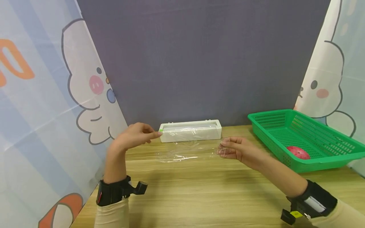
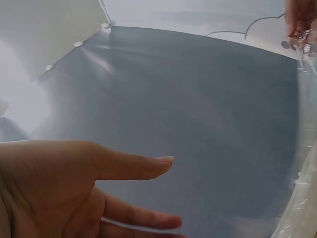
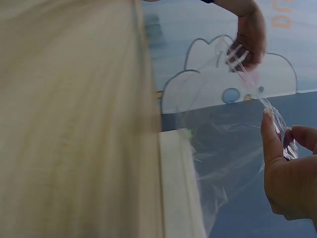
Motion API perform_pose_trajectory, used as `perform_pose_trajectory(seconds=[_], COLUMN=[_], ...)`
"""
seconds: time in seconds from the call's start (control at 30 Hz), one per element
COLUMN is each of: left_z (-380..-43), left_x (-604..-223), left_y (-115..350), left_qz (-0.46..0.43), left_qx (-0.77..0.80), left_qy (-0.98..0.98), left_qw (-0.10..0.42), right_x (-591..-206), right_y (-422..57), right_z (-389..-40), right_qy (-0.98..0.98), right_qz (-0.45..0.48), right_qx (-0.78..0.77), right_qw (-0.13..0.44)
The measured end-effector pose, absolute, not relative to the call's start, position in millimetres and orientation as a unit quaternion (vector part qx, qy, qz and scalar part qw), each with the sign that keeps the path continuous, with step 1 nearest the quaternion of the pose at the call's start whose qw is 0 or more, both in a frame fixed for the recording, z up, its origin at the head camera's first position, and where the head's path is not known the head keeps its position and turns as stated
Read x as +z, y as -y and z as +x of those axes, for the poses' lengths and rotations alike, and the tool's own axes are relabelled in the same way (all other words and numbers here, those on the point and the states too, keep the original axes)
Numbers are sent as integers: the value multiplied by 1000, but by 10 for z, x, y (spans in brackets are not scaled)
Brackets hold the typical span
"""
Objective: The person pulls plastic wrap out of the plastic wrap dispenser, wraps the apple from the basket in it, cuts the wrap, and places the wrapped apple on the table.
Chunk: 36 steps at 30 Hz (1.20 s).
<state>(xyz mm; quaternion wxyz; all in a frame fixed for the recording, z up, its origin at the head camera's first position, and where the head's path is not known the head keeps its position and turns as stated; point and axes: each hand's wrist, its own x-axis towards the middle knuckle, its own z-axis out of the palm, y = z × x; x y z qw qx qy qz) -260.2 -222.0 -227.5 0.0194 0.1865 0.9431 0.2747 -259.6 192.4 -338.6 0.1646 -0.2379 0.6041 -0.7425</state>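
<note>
A sheet of clear cling film stretches from a white cling film dispenser at the back of the wooden table. My right hand pinches a bunched corner of the film between thumb and fingers, as the right wrist view also shows the film hanging from that hand. Near the dispenser's left end is my left hand, its thumb pointing at the green slider. In the left wrist view this hand has thumb and fingers apart, with nothing between them.
A green plastic basket stands on the right of the table, with a round red-pink item inside. Behind the dispenser rises a dark grey panel, and printed cloth walls flank both sides.
</note>
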Motion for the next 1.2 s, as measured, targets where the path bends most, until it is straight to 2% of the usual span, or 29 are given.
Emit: perform_pose_trajectory(seconds=[0.17, 0.37, 0.5, 0.67, 0.87, 1.2], left_z=[-2734, -3026, -3132, -3114, -3102, -3076], left_x=[-2411, -2772, -3056, -3417, -3779, -3815], left_y=[2106, 1823, 1597, 1317, 1141, 1091], left_qz=[220, 294, 333, 300, 272, 252], left_qx=[267, 256, 205, 95, -31, -33], left_qy=[-938, -919, -915, -938, -949, -956], left_qw=[19, 55, 97, 146, 153, 147], right_x=[-3603, -3805, -3897, -3964, -3965, -3767], right_y=[-1916, -1905, -1907, -1916, -1926, -2069], right_z=[-2519, -2448, -2429, -2429, -2412, -2431], right_qy=[-622, -634, -632, -621, -621, -723], right_qz=[-223, -202, -206, -223, -224, -240], right_qx=[-727, -718, -715, -717, -716, -604], right_qw=[186, 206, 216, 223, 228, 233])
